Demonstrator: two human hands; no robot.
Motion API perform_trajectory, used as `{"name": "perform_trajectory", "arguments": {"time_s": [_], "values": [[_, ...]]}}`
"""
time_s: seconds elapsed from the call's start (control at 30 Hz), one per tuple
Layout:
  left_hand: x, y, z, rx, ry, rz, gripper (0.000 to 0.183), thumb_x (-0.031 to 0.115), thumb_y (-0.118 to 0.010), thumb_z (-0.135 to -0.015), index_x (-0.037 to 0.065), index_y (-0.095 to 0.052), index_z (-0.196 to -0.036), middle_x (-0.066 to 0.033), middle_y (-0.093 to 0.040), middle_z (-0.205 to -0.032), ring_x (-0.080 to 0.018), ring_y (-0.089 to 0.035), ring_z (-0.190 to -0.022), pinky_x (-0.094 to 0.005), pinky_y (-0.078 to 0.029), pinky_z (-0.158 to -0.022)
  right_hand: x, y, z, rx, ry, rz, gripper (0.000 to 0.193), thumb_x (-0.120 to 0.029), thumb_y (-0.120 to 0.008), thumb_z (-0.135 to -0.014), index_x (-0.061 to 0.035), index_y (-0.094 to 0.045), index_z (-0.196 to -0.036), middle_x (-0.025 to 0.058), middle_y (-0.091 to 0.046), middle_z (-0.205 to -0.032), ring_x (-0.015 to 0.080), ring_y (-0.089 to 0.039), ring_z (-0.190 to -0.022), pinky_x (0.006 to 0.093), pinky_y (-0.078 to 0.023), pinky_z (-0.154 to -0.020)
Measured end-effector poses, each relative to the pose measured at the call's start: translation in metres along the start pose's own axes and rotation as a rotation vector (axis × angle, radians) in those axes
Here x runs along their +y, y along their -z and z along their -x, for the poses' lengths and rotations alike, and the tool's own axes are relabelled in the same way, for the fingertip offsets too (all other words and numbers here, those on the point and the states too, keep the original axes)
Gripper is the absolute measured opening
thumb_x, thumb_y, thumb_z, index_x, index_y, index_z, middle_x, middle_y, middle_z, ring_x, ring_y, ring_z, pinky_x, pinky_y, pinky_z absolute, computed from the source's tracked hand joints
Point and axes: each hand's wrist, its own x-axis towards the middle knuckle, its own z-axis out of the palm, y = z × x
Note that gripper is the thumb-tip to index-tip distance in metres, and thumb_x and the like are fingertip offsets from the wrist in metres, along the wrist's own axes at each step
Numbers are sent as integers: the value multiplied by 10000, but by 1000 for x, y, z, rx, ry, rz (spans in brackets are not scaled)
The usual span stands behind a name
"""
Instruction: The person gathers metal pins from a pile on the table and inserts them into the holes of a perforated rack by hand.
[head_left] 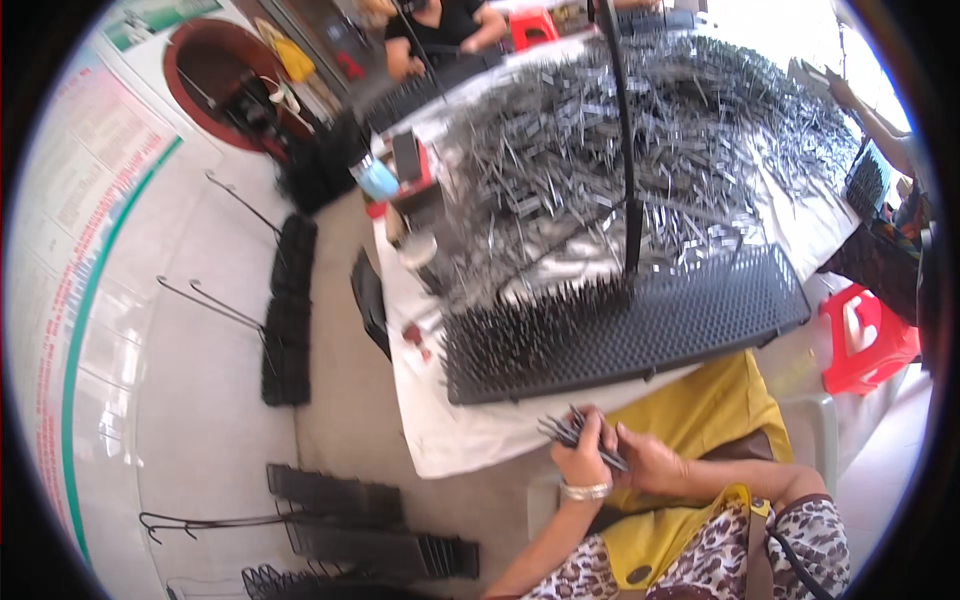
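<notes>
My left hand [583,464], with a pale bracelet at its wrist, is closed round a small bunch of thin dark strips [560,432] above my lap. Pressed against it, my right hand [648,463] has its fingers curled at the lower end of the same bunch; its fingertips are partly hidden. Just beyond my hands, a black perforated tray [700,312] lies slantwise along the table's near edge. Many slim dark pieces [520,335] stand upright in its left part, while bare holes show across its right part. A tall black bar [632,150] rises from the tray's far side.
A big heap of dark strips [580,150] covers the white-clothed table [440,440]. Boxes and a cup [418,250] stand at its left edge. Black racks with long hooks [290,340] line the left wall. People sit across and at right, near a red stool [868,340].
</notes>
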Motion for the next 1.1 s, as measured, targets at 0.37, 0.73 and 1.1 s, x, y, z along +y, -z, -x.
{"name": "perform_trajectory", "arguments": {"time_s": [0.37, 0.73, 1.1], "values": [[-28, 0, 9, -190, -321, -465, 122, -11, -503, -773, -38, -477, -889, -78, -554, -742, -140, -530, -673, -261, -431, -646, -9, 19, -16, -72, 847, 1138, 483, -18, -653, -605, 8, -415, -1025, 69, -519, -920, 133, -502, -888, 262, -410, -787], [-28, -19, 31, -111, -275, -433, 107, 69, -537, -769, -6, -575, -703, -50, -579, -671, -122, -542, -607, -240, -438, -587, -13, 10, 8, 27, 272, -70, 285, -261, -378, -822, -35, -497, -947, 135, -525, -936, 248, -540, -839, 389, -453, -734], [37, -9, 20, -346, 261, -89, 147, 142, -545, -779, 34, -498, -868, -60, -489, -613, -147, -439, -437, -271, -370, -404, -69, -37, 22, -149, 441, 593, 289, -164, -528, -809, 79, -510, -966, 143, -569, -859, 201, -568, -765, 308, -469, -696]]}}
